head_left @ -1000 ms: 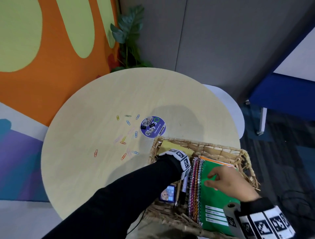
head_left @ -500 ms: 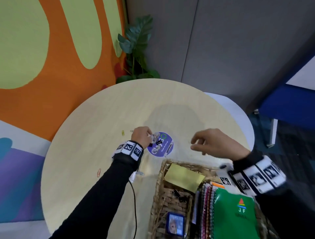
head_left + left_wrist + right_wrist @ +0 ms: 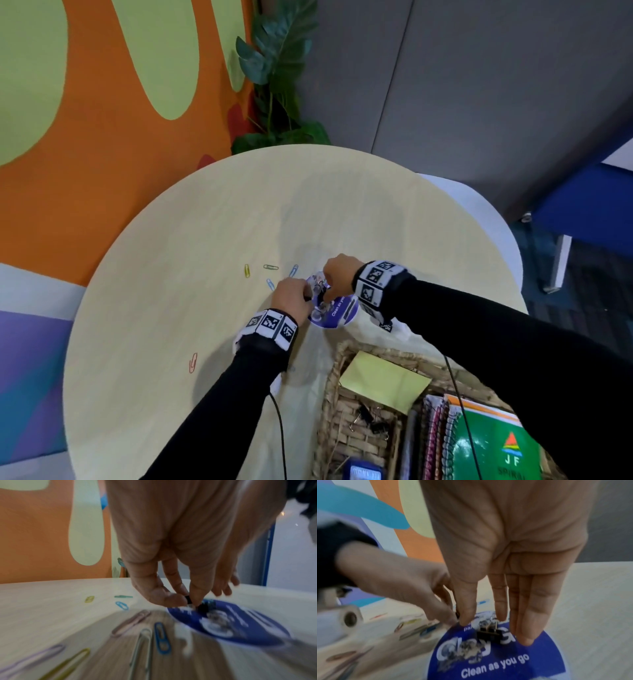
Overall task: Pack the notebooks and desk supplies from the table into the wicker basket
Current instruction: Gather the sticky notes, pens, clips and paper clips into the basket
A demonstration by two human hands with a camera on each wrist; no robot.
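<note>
Both hands are down on the round blue sticker (image 3: pixel 337 310) near the middle of the table (image 3: pixel 171 308). Readable on it: "Clean as you go", plus a big white word above that's partly covered, looks like "Clay G..." but I can't make it all out.

Left hand (image 3: pixel 291 298) is pinching a small black binder clip (image 3: pixel 188 599) between thumb and fingertips, right at the sticker's edge. Right hand (image 3: pixel 337 274) has its fingers straight and close together, pointing down, tips around a second black clip (image 3: pixel 488 632) that sits on the sticker with its wire handles up. Can't tell if it's actually gripping it.

Coloured paper clips (image 3: pixel 270 275) are scattered on the table just left of the sticker, and a red one (image 3: pixel 193 362) lies well apart.

The basket (image 3: pixel 330 394) is at the near edge. Inside: a yellow sticky pad (image 3: pixel 383 380), more black clips, spiral notebooks on edge, and a green one (image 3: pixel 493 448) marked "JF" with "SPIRAL" below.
</note>
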